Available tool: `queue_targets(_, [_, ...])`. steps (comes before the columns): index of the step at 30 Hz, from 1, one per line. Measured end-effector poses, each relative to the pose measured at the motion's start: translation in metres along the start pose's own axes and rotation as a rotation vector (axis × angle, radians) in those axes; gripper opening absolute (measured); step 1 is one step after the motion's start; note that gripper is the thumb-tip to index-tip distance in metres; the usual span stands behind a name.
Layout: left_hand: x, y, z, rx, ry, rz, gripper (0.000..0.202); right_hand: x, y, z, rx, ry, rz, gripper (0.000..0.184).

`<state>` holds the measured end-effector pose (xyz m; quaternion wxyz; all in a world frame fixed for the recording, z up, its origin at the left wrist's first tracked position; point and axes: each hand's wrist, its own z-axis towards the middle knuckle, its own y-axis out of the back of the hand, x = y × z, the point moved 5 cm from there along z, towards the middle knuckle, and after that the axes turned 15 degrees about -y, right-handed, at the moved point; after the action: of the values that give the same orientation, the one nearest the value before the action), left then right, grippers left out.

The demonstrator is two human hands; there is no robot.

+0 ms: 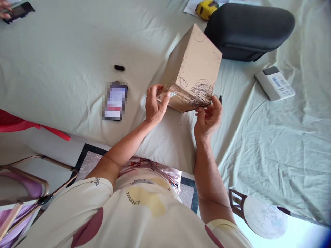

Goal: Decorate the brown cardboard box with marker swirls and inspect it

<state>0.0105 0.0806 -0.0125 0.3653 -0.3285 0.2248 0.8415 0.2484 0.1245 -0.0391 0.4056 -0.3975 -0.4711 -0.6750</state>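
Note:
A brown cardboard box (192,69) covered in black scribbles is tilted up above the white-sheeted table (64,62). My left hand (154,105) grips its lower left corner, thumb and fingers curled round the edge. My right hand (208,115) holds the lower right corner, fingers pinched on the edge, and a black marker tip (220,99) sticks out behind those fingers.
A phone (115,100) and a small black cap (119,68) lie left of the box. A black padded case (248,29), yellow tape measure (205,8) and white label printer (274,82) sit to the right. Another person's hand (4,9) holds a dark device at top left. Chairs stand below.

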Motion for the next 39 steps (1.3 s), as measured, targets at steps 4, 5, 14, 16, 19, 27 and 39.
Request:
queue_targets(4, [0.008, -0.002, -0.003, -0.001, 0.119, -0.084, 0.065, 0.006, -0.001, -0.002, 0.023, -0.012, -0.044, 0.047])
queue_targets(5, [0.011, -0.003, -0.003, -0.004, 0.14, -0.099, 0.065, 0.008, -0.002, -0.002, 0.036, -0.012, -0.061, 0.042])
queue_targets(14, [0.013, -0.002, -0.002, -0.038, 0.183, -0.066, 0.072, 0.012, -0.006, -0.004, 0.119, -0.056, -0.126, 0.026])
queue_targets(16, [0.012, -0.002, -0.001, -0.04, 0.184, -0.074, 0.071, 0.012, -0.005, -0.004, 0.113, -0.054, -0.135, 0.026])
queue_targets(19, [0.011, 0.0, 0.0, -0.049, 0.189, -0.069, 0.073, 0.01, -0.006, -0.005, 0.11, -0.035, -0.164, 0.029])
queue_targets(27, [0.006, 0.006, 0.005, -0.093, 0.321, -0.133, 0.055, 0.015, -0.006, -0.008, 0.122, 0.041, -0.126, 0.037])
queue_targets(39, [0.025, 0.001, 0.005, -0.23, 0.647, -0.449, 0.042, 0.021, -0.004, -0.011, 0.15, 0.121, -0.048, 0.05])
